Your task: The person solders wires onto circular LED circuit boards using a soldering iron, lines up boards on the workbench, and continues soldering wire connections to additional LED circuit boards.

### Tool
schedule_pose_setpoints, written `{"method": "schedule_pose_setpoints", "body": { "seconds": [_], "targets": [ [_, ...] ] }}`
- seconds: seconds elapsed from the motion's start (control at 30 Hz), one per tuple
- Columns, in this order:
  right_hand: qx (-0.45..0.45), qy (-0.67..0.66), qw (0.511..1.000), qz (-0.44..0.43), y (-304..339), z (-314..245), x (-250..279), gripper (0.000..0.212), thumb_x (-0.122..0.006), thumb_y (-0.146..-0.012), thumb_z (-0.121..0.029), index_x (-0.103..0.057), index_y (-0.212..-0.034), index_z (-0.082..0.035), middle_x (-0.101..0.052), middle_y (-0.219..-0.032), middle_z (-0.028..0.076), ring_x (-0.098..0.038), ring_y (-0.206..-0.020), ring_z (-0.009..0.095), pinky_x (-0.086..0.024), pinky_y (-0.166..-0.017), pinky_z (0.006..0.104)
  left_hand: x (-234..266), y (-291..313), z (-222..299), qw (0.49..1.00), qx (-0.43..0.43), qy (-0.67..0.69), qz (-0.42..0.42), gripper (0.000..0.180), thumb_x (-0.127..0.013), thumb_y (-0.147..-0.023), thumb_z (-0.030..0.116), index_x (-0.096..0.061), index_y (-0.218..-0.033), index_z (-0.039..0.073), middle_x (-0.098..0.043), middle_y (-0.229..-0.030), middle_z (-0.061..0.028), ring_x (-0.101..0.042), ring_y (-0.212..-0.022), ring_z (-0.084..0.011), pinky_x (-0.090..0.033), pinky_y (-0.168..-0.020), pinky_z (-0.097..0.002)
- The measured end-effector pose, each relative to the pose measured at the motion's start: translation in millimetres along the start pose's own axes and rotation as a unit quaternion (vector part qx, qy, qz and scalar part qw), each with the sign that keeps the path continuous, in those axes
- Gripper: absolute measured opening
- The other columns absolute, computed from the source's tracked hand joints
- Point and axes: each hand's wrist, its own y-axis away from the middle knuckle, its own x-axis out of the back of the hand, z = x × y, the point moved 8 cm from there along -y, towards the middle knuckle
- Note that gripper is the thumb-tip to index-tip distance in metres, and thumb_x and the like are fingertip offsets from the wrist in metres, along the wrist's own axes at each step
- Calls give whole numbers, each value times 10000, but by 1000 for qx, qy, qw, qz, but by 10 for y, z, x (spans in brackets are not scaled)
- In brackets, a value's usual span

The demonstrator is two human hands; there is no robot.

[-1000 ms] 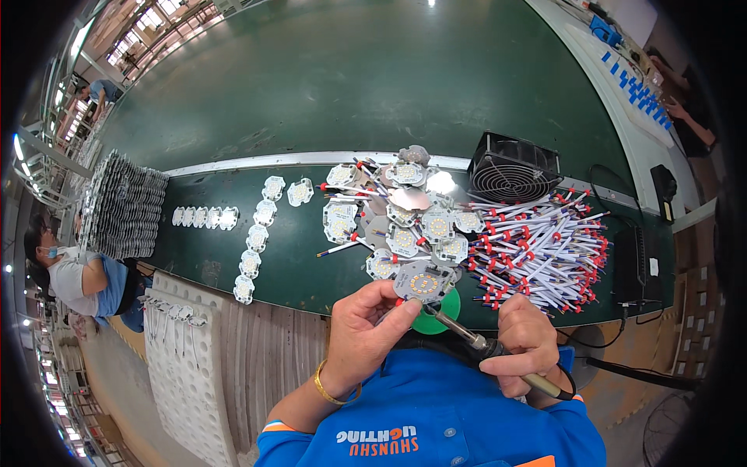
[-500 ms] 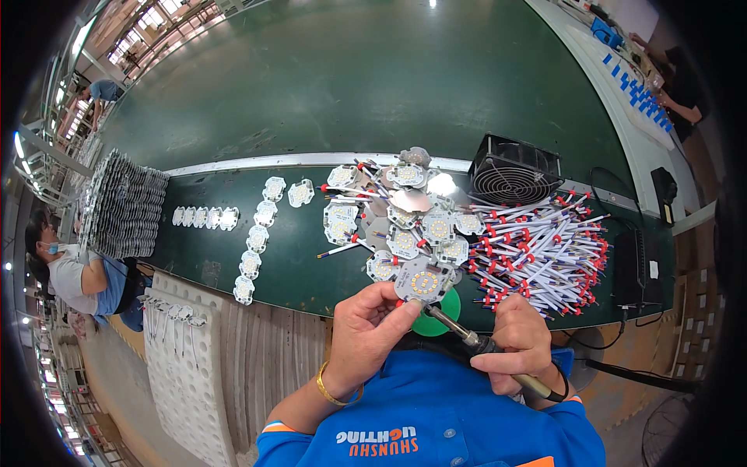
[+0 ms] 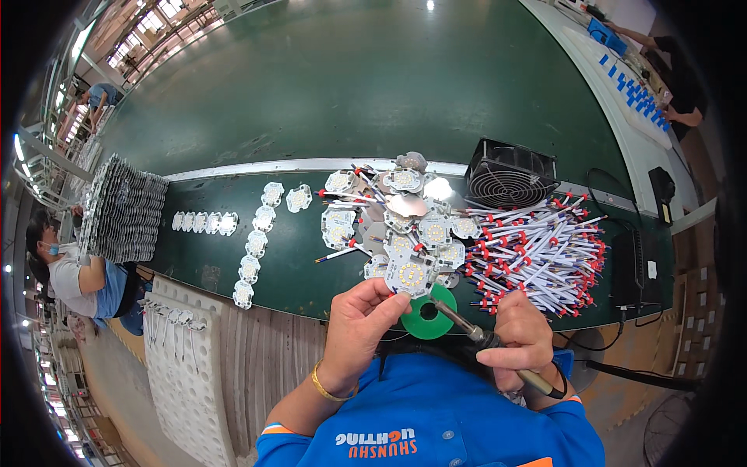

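Between thumb and fingers, my left hand (image 3: 362, 325) pinches a round LED board (image 3: 405, 272) with a ring of yellow chips, tilted up above the bench edge. My right hand (image 3: 520, 342) grips a soldering iron (image 3: 473, 332) by its handle. The iron's tip points up and left, close to the board's lower right edge; whether it touches I cannot tell. A green spool (image 3: 429, 330) lies just under the tip. Beyond the held board is a loose heap of similar LED boards (image 3: 434, 230), with white wire pieces among them.
Right of the heap lies a big pile of white wires (image 3: 537, 253) with red bands. A black fan (image 3: 511, 177) stands behind it, a black box (image 3: 636, 268) at far right. Boards form rows (image 3: 257, 244) on the left, near a tall board stack (image 3: 124, 208). Other people work nearby.
The LED board in my left hand has shifted slightly left, away from the iron. More of the green spool shows. My right hand has barely moved.
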Motion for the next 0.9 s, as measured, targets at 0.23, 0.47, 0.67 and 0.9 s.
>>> {"method": "schedule_pose_setpoints", "body": {
  "seconds": [0.23, 0.47, 0.67, 0.9],
  "targets": [
    [-1, 2, 1000, 27, -42, 7, 19, 314, -613, -611, 8, -669, -886, -134, -375, -586, -13, -387, -488, 153, -340, -506, 309, 17, -30, -93, 999, 25, 18, -11, 70, -614, -863, 90, -603, -833, 28, -613, -749, 12, -502, -673, -6, -400, -603, -166],
    [-51, 114, 992, 9, -577, 352, -94, 314, -742, -700, -155, -628, -977, -63, -540, -744, 99, -518, -596, 240, -415, -514, 335, -78, -68, 78, 993, -21, -104, -48, 68, -624, -845, 51, -613, -861, -14, -611, -761, 10, -510, -660, -7, -408, -557, -165],
    [-66, 24, 998, 3, -732, 487, -361, 309, -698, -662, 52, -591, -936, -42, -575, -750, 103, -580, -632, 217, -461, -536, 294, -27, -140, 272, 980, -98, -173, -15, 167, -656, -830, 65, -618, -963, -27, -640, -790, -26, -586, -715, -63, -481, -644, -204],
    [-86, 97, 992, -6, -656, 501, -427, 286, -686, -672, 73, -579, -908, -46, -541, -682, 87, -545, -569, 217, -428, -481, 304, 102, -130, 359, 936, -184, -298, 17, 150, -665, -823, 66, -608, -938, -11, -657, -817, -69, -619, -759, -94, -496, -670, -225]
  ]
}}
